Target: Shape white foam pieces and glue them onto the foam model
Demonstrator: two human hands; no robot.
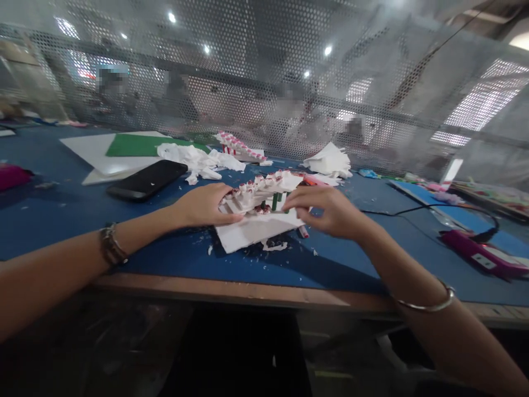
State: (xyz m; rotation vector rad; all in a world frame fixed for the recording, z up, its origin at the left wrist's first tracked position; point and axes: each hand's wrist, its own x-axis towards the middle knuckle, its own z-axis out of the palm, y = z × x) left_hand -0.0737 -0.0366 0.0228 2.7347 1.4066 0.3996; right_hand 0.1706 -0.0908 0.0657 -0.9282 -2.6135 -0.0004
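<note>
A small white craft model (268, 184) stands on the blue table, its stepped top dotted with dark red. Green posts (276, 201) hold up the top above a white foam base (252, 231). My left hand (206, 204) grips the model's left end, thumb along the base. At the right end, my right hand (326, 209) has its fingers curled and pinched together close to the green posts; whatever is between the fingertips is too small to make out. A thin marker-like stick (303, 231) lies below my right hand, beside the base. White scraps (275, 245) lie in front.
A black phone (149, 179) lies left of the model, near white and green sheets (136, 145). Crumpled white paper (198, 160), a pink-topped model (239, 148) and stacked white pieces (329, 161) are behind. A purple corded device (479, 253) sits right. Perforated metal screen (256, 71) rises behind.
</note>
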